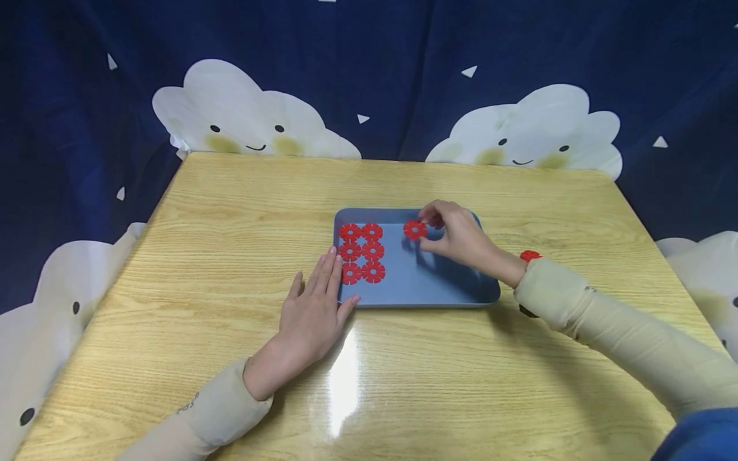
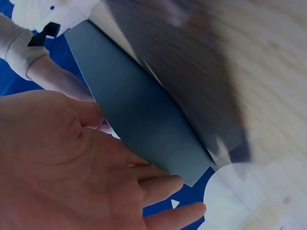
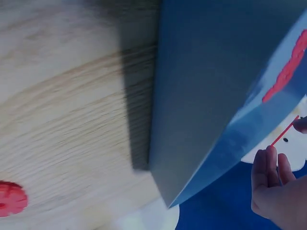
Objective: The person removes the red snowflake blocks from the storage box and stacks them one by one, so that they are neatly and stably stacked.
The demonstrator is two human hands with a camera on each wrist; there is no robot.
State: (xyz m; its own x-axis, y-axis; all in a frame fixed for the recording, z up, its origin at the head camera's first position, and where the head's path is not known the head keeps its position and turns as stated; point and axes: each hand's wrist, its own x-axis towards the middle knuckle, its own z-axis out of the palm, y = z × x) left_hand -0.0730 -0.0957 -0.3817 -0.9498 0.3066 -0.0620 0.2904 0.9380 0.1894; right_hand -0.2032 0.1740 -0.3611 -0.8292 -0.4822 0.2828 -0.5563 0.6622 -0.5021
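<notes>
A blue-grey tray (image 1: 432,282) lies on the table, with several red snowflake discs (image 1: 373,250) set in two columns at its left end. Over the tray my right hand (image 1: 458,237) pinches another red snowflake disc (image 1: 414,230) between thumb and fingers; in the right wrist view this disc (image 3: 285,130) appears edge-on. My left hand (image 1: 314,314) touches the tray's left side with its fingers extended. The left wrist view shows its palm (image 2: 72,163) against the tray wall (image 2: 129,105).
One more red disc (image 1: 530,255) lies on the wooden table (image 1: 230,224) to the right of the tray, partly hidden by the right wrist. A dark blue curtain (image 1: 398,57) with white clouds hangs behind the table.
</notes>
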